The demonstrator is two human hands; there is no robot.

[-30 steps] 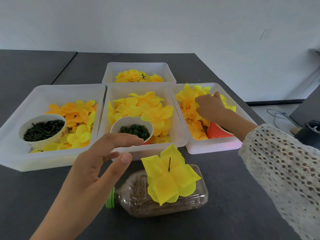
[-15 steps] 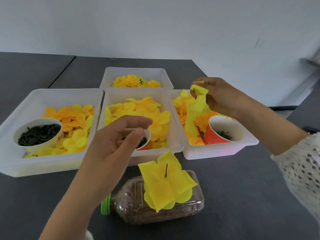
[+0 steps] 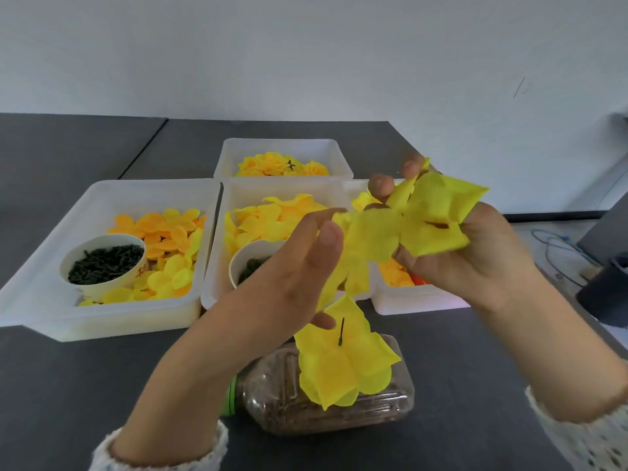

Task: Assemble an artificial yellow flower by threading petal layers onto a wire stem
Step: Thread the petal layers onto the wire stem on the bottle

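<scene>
Above the trays my right hand (image 3: 475,266) pinches a bunch of yellow petal layers (image 3: 431,215); one layer (image 3: 370,239) hangs off to the left. My left hand (image 3: 299,266) is raised beside it with fingers nearly straight, the thumb and forefinger tips at the hanging layer's left edge. Below stands the half-built yellow flower (image 3: 339,368), its dark wire stem tip (image 3: 341,331) poking up through the petals. The stem is stuck in a clear bottle (image 3: 356,413) of brown filling lying on its side.
Four white trays of yellow and orange petals stand on the dark table: left (image 3: 153,185), middle (image 3: 282,186), back (image 3: 282,142), right (image 3: 418,302). A bowl of dark green pieces (image 3: 105,263) sits in the left tray, another bowl (image 3: 248,263) in the middle one. Cables (image 3: 560,249) lie at far right.
My right hand lifted petal layers out of the right tray and brought them toward me. My left hand rose to meet them.
</scene>
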